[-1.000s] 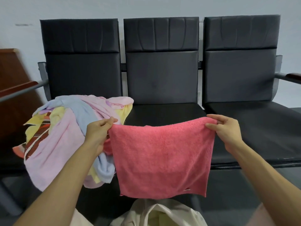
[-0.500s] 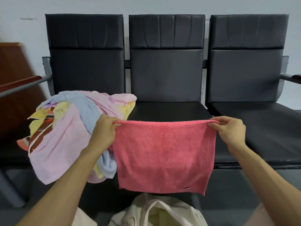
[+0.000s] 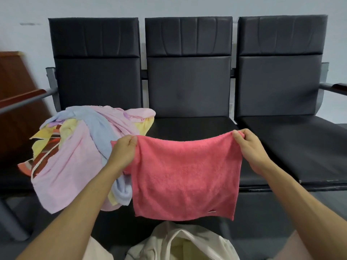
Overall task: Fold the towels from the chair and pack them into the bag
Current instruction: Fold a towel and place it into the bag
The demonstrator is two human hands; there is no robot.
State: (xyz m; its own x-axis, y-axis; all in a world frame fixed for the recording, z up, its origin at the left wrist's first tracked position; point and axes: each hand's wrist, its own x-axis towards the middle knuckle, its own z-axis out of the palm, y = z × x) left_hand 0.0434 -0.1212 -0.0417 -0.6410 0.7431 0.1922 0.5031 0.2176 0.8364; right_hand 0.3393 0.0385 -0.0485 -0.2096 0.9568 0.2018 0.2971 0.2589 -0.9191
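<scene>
A pink-red towel hangs spread out in front of the middle seat of a row of black chairs. My left hand grips its upper left corner and my right hand pinches its upper right corner, so the top edge sags slightly between them. A heap of pastel towels, pink, blue, yellow and striped, lies on the left seat, just behind my left hand. A cream cloth bag sits open on the floor below the hanging towel.
The middle seat and right seat are bare black cushions. Metal armrests stick out at the far left and far right. A brown wooden panel stands at the left against the pale wall.
My hands have moved a little closer together, so the towel's top edge went from taut to slightly sagging. The grips on both corners are unchanged.
</scene>
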